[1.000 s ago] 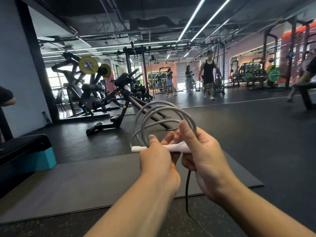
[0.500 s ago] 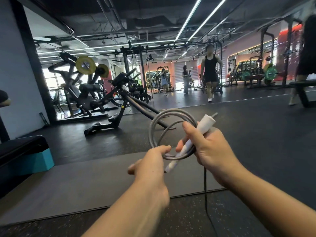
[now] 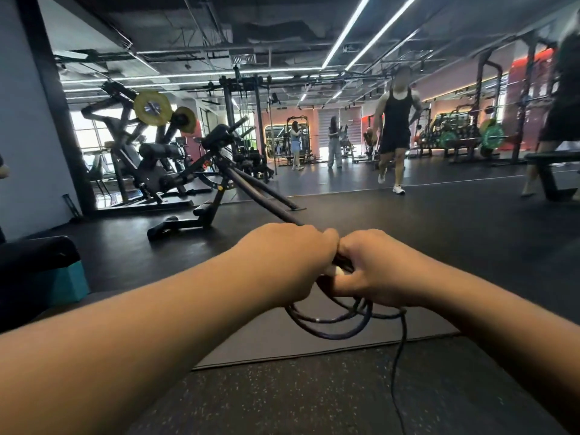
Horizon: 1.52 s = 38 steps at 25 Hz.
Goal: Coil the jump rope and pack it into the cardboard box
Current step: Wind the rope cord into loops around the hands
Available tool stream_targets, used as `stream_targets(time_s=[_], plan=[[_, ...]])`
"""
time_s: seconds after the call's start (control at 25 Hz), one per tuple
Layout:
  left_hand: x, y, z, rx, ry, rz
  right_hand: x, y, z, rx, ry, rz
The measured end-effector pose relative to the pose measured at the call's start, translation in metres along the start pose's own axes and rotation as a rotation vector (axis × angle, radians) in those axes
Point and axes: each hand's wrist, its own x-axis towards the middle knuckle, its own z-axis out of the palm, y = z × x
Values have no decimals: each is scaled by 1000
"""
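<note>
Head view | both fists now knuckle to knuckle, left hand [image 3: 284,262] and right hand [image 3: 381,271] clenched round the jump rope [image 3: 332,321] | coils flipped, now hanging below instead of standing above | white handle nearly hidden | tail trailing to the floor [image 3: 314,397]

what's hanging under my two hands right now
Loops of the dark jump rope hang below the left hand and right hand, with one strand trailing toward the floor. A sliver of white handle shows between them; the rest is covered.
</note>
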Motion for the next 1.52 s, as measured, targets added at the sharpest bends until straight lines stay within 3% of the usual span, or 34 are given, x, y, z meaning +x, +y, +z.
stream_targets(time_s=[0.12, 0.24, 0.4, 0.56, 0.8, 0.92, 1.04, 1.16, 1.24, 1.32, 1.52], plan=[[-5, -11, 7, -59, -139, -9, -9, 12, -7, 104, -122, 12], [-6, -7, 8, -125, -178, -24, -13, 13, -5, 107, -188, -30], [-4, -13, 1, -633, -364, -19, -13, 12, -1, 50, -231, -119], [-13, -18, 8, -987, -367, 104, -21, 11, -6, 28, -289, -150], [-9, -28, 14, -727, -298, 61, -13, 0, -12, -81, -135, -173], [-20, -33, 13, -819, -258, 98, -7, -1, -18, -91, -112, -204], [-28, -32, 7, -918, -256, 69, -5, -2, -36, -14, -219, -169], [-25, -43, 3, -898, -258, 55, -1, 8, -59, 156, -396, -79], [-28, -58, 1, -853, -269, 46, -3, 24, -73, 311, -418, -21], [-38, -73, 4, -800, -305, 53, -8, 44, -83, 384, -356, 63], [-70, -111, 16, -776, -405, -46, -24, 89, -88, 297, -83, 260]])
